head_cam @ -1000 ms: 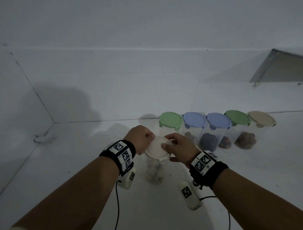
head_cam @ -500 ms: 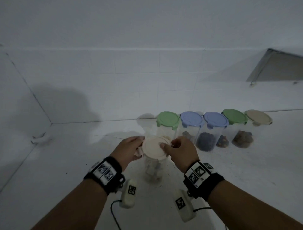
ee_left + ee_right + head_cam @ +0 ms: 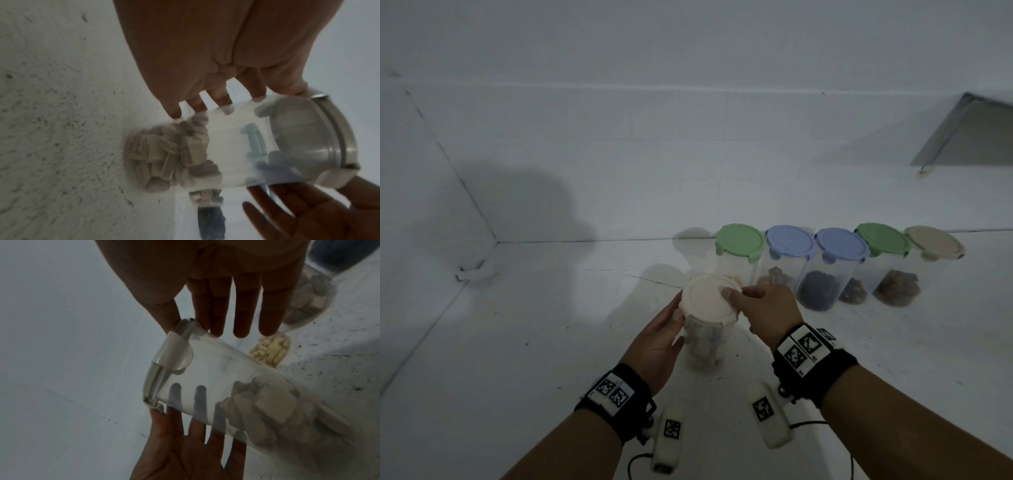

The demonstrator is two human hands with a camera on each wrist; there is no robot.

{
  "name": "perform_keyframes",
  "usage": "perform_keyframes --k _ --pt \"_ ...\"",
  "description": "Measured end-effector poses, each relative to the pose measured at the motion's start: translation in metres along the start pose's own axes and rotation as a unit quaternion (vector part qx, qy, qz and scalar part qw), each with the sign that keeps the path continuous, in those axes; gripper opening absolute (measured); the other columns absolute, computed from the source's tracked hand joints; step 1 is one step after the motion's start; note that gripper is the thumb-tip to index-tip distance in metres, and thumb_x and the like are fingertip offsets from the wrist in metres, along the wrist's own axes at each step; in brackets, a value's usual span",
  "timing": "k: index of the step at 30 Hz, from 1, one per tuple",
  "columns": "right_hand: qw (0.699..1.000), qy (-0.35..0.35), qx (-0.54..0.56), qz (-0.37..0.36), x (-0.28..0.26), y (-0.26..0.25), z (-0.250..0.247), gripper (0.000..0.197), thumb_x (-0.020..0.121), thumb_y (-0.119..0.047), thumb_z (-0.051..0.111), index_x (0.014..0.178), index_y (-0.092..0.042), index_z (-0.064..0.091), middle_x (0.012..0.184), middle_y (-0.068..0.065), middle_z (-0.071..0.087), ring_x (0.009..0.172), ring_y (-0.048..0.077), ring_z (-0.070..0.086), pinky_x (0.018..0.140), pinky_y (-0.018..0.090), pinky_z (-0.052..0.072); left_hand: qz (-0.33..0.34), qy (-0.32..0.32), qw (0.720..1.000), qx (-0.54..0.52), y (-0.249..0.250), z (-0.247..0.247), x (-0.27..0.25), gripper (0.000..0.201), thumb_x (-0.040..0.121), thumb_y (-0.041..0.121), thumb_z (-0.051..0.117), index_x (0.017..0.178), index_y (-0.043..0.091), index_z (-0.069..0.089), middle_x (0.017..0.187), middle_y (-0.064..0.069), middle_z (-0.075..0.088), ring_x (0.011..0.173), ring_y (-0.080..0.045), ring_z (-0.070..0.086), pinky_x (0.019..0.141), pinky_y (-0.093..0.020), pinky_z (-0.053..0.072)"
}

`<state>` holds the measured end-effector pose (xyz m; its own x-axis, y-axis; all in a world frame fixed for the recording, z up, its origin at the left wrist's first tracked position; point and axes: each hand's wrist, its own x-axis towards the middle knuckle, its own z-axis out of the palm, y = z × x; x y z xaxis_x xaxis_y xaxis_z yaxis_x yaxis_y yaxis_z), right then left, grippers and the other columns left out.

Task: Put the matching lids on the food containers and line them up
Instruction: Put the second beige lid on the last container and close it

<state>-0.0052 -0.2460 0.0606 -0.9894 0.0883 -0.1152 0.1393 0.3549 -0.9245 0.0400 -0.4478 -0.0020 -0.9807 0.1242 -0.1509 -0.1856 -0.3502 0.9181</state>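
Clear container (image 3: 703,346) capped by cream lid (image 3: 708,298), flanked by straight-fingered left hand (image 3: 658,339), lid edge touched by right hand (image 3: 765,308), fingers extended, nothing clasped.

We've got a clear container (image 3: 703,342) with pale chunks at the bottom, cream lid (image 3: 709,298) sitting on top, standing upright on the white counter. Behind it on the right, five lidded containers sit in a row: green (image 3: 739,239), blue (image 3: 790,241), blue (image 3: 841,242), green (image 3: 883,238), cream (image 3: 934,242).

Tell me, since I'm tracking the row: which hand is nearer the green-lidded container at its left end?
Right. The right hand sits just before the green-lidded container; the left hand lies farther, across the cream-lidded jar.
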Motion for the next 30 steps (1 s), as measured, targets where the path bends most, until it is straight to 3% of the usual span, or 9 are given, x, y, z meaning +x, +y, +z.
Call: perform_keyframes --k 2,5,11,14,16,18,21,25,30 --pt "0.999 -0.010 0.037 0.025 0.001 0.000 0.001 0.032 0.078 -0.045 0.083 0.082 -0.013 0.077 0.076 0.001 0.076 0.078 0.017 0.070 0.073 0.037 0.060 0.011 0.008 1.000 0.013 -0.003 0.005 0.001 0.044 0.099 0.042 0.049 0.143 0.043 0.052 0.146 0.019 0.055 0.140 -0.008 0.046 0.114 -0.039 0.034" --pt "0.992 -0.016 0.090 0.083 -0.001 -0.001 0.005 0.036 0.076 -0.043 0.085 0.088 -0.011 0.075 0.088 0.014 0.077 0.091 0.032 0.073 0.073 0.050 0.062 0.017 0.017 0.999 0.035 -0.008 0.012 0.001 0.039 0.100 0.045 0.045 0.138 0.049 0.055 0.144 0.023 0.056 0.137 -0.004 0.048 0.110 -0.037 0.035" --pt "0.987 -0.019 0.131 0.090 -0.005 0.000 0.008 0.039 0.078 -0.042 0.084 0.088 -0.009 0.067 0.098 0.017 0.074 0.097 0.033 0.071 0.065 0.051 0.064 -0.019 -0.016 0.998 0.053 0.003 0.001 0.001 0.037 0.105 0.046 0.047 0.142 0.050 0.050 0.149 0.021 0.050 0.143 -0.009 0.040 0.120 -0.049 0.027" --pt "0.985 -0.017 0.149 0.086 -0.005 -0.002 0.010 0.041 0.077 -0.041 0.085 0.092 -0.008 0.064 0.101 0.018 0.073 0.098 0.035 0.071 0.064 0.051 0.063 -0.024 -0.030 0.997 0.073 0.006 -0.001 -0.004 0.054 0.093 0.020 0.055 0.142 0.044 0.053 0.145 0.017 0.056 0.140 -0.009 0.045 0.114 -0.043 0.034" --pt "0.985 -0.012 0.154 0.083 -0.005 -0.003 0.011 0.044 0.076 -0.041 0.085 0.097 -0.009 0.063 0.101 0.016 0.073 0.098 0.036 0.070 0.063 0.052 0.063 0.016 -0.034 0.984 0.176 0.000 0.003 -0.008 0.073 0.081 0.011 0.068 0.143 0.043 0.048 0.144 0.017 0.056 0.135 -0.005 0.049 0.112 -0.043 0.042" --pt "0.986 -0.016 0.148 0.074 -0.005 -0.005 0.013 0.044 0.078 -0.043 0.082 0.099 -0.010 0.063 0.100 0.015 0.072 0.098 0.036 0.070 0.063 0.052 0.063 0.051 -0.002 0.964 0.260 -0.010 0.009 -0.009 0.082 0.074 0.019 0.086 0.139 0.043 0.044 0.137 0.020 0.057 0.125 0.004 0.054 0.107 -0.034 0.049" --pt "0.991 -0.019 0.119 0.058 -0.005 -0.012 0.011 0.037 0.090 -0.047 0.068 0.100 -0.011 0.063 0.099 0.012 0.071 0.097 0.032 0.069 0.066 0.049 0.064 0.053 0.091 0.942 0.320 -0.015 0.014 -0.002 0.096 0.066 0.042 0.090 0.145 0.037 0.037 0.139 0.018 0.053 0.127 -0.008 0.052 0.103 -0.033 0.048" --pt "0.998 0.038 -0.015 -0.043 0.010 -0.014 -0.005 0.019 0.098 -0.034 0.058 0.100 -0.016 0.062 0.096 0.000 0.069 0.093 0.024 0.067 0.080 0.044 0.061 0.060 0.151 0.935 0.316 -0.009 0.001 0.023 0.093 0.068 0.039 0.091 0.145 0.033 0.040 0.131 0.018 0.051 0.121 -0.010 0.050 0.094 -0.029 0.043" --pt "0.981 0.053 -0.157 -0.105 0.037 -0.011 -0.022 0.019 0.096 -0.031 0.062 0.112 -0.022 0.061 0.108 -0.008 0.063 0.096 0.011 0.060 0.083 0.025 0.044 0.065 0.209 0.929 0.297 -0.004 -0.020 0.065 0.089 0.065 0.042 0.092 0.139 0.036 0.042 0.129 0.013 0.056 0.122 -0.016 0.055 0.098 -0.041 0.053"
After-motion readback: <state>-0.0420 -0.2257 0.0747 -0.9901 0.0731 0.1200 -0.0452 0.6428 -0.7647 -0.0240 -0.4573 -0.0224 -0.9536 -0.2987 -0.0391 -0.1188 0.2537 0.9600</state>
